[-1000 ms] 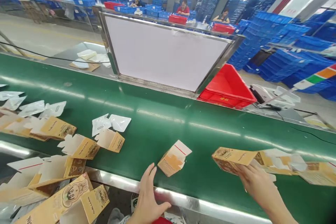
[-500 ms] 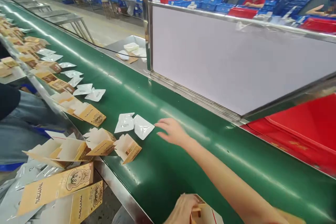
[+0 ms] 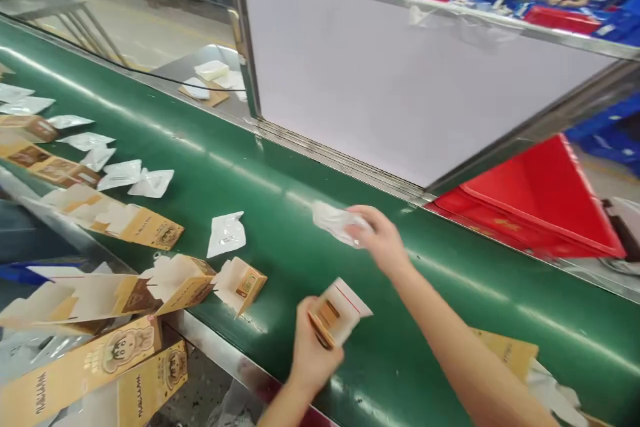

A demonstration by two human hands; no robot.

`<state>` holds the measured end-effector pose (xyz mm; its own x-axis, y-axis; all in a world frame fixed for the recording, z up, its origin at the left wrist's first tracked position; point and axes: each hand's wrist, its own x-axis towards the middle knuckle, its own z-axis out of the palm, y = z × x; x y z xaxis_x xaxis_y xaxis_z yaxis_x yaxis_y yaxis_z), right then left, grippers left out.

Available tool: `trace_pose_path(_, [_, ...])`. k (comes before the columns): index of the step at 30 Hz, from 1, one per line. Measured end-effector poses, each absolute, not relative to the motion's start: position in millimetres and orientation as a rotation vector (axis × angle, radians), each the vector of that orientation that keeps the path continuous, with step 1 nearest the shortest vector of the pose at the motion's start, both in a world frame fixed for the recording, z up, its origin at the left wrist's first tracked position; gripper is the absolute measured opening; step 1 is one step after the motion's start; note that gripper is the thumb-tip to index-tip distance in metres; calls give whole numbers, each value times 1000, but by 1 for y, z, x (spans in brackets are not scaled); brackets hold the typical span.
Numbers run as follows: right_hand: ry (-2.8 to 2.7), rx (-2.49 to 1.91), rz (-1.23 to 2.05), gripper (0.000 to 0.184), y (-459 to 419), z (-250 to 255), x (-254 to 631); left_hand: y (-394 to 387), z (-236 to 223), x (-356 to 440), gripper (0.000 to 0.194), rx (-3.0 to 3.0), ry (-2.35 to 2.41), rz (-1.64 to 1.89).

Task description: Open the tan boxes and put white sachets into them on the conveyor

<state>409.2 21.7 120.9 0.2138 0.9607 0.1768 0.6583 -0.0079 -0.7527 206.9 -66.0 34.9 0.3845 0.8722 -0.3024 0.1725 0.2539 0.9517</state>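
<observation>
My left hand (image 3: pixel 315 353) is wrapped round a small open cardboard box (image 3: pixel 345 310), its white flap with a red line sticking up. Above the belt, my right hand (image 3: pixel 383 237) pinches a white sachet (image 3: pixel 340 221) by one end; the sachet is a little blurred. Farther left on the green conveyor belt (image 3: pixel 280 240) lies another white sachet (image 3: pixel 227 233), with an open tan box (image 3: pixel 243 283) just below it. Partly behind my right forearm is a tan box (image 3: pixel 505 353) with white flaps.
Several open boxes (image 3: pixel 185 280) and white sachets (image 3: pixel 153 181) line the belt's left side. Printed cartons (image 3: pixel 80 363) jut over the near metal edge. Beyond the belt stand a white panel (image 3: pixel 400 80) and a red bin (image 3: pixel 545 200). Other people sit at the back.
My right hand has picked up a sachet from the belt and drawn it right. My left hand has risen into fuller view with its box. The view has shifted right.
</observation>
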Motion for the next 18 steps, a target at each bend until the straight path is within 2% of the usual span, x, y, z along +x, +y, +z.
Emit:
trace_pose_path(3, [-1430,-1707,491,16,-66,167,427,-41,48,203,69,1494,1090,729])
trace_pose_path(5, [-1525,-1731,431,10,-108,176,416,-37,54,204,68,1672,1047,779])
trace_pose_path(8, [-1773,-1859,196,21,-135,162,385,-48,56,211,68,1992,1001,916])
trace_pose_path(10, [-1878,-1918,155,27,-137,149,366,-61,54,216,69,2165,973,967])
trace_pose_path(12, [-1940,-1918,365,30,-137,140,354,-74,53,220,69,2256,913,949])
trace_pose_path(14, [-1968,-1849,720,31,-141,137,347,-86,53,224,68,2308,794,821])
trace_pose_path(16, [-1946,-1824,1011,48,-151,132,347,-95,54,230,66,2297,686,619])
trace_pose_path(18, [-1867,-1942,1002,53,-167,123,353,-101,55,235,65,2206,620,457])
